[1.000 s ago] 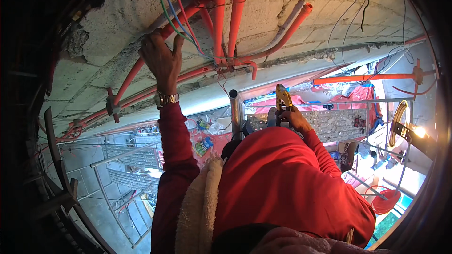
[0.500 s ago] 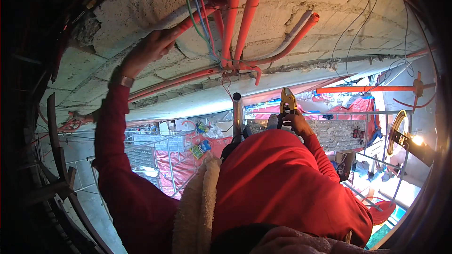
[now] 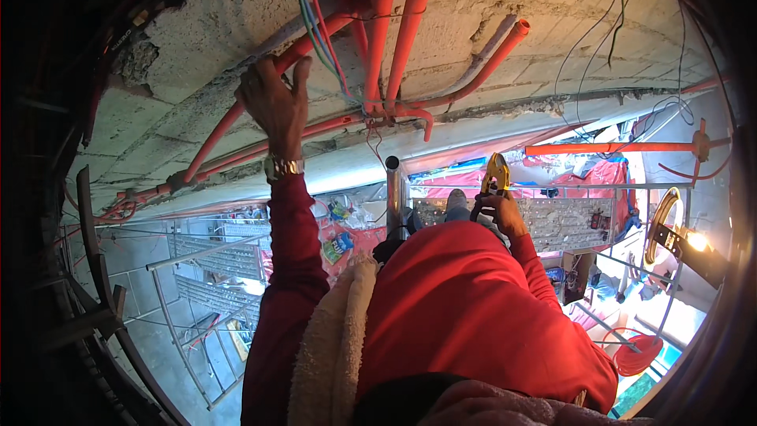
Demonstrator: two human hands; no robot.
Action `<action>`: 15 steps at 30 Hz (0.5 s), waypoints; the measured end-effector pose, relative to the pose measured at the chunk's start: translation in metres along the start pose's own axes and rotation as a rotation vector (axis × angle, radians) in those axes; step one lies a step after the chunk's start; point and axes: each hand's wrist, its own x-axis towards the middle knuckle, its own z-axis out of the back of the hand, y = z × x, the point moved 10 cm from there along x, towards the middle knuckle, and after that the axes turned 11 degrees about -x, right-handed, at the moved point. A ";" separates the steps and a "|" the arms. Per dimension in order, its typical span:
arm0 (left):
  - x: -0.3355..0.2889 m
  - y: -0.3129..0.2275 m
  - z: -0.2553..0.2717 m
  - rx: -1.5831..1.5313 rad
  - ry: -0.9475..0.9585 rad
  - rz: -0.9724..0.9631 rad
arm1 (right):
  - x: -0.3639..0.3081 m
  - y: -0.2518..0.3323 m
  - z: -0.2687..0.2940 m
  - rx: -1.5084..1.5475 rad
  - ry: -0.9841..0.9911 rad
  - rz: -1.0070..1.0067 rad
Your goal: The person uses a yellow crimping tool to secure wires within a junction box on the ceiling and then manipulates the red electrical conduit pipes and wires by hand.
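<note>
My left hand (image 3: 277,102) is raised to the rough concrete ceiling. Its fingers curl over an orange conduit pipe (image 3: 225,126) that runs down to the left, with the thumb standing up beside it. Lower down, to the right of the middle, my right hand (image 3: 502,211) grips a yellow pipe cutter (image 3: 496,173), jaws pointing up. The palm partly hides the cutter's dark handles. Green, blue and red wires (image 3: 323,28) hang just right of my left hand.
Several orange pipes (image 3: 384,24) cross the ceiling, one with an open end (image 3: 520,28). A metal post (image 3: 393,189) stands ahead of me. Below lies a perforated scaffold platform (image 3: 544,221). A lit lamp (image 3: 697,241) is at the right; an orange pipe (image 3: 607,149) extends nearby.
My left hand and forearm have swung right and turned upright, uncovering the lower stretch of pipe. My right hand, still on the cutter, has moved slightly right and down.
</note>
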 end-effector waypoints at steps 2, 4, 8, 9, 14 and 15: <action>0.003 0.017 -0.008 -0.016 0.122 0.044 | 0.002 0.005 -0.007 -0.061 0.030 -0.039; 0.001 0.040 -0.030 0.027 0.423 0.123 | 0.001 0.020 -0.016 -0.123 0.058 -0.073; 0.012 0.068 -0.021 -0.064 0.670 0.088 | -0.003 0.042 -0.014 -0.055 0.138 0.005; 0.015 0.060 -0.017 -0.243 0.772 -0.108 | -0.004 0.045 -0.007 -0.050 0.116 0.015; 0.024 0.045 -0.036 -0.618 1.136 0.076 | 0.007 0.019 0.036 0.057 0.058 0.013; 0.017 0.052 -0.042 -0.641 1.100 0.211 | 0.005 0.012 0.038 0.086 0.060 0.002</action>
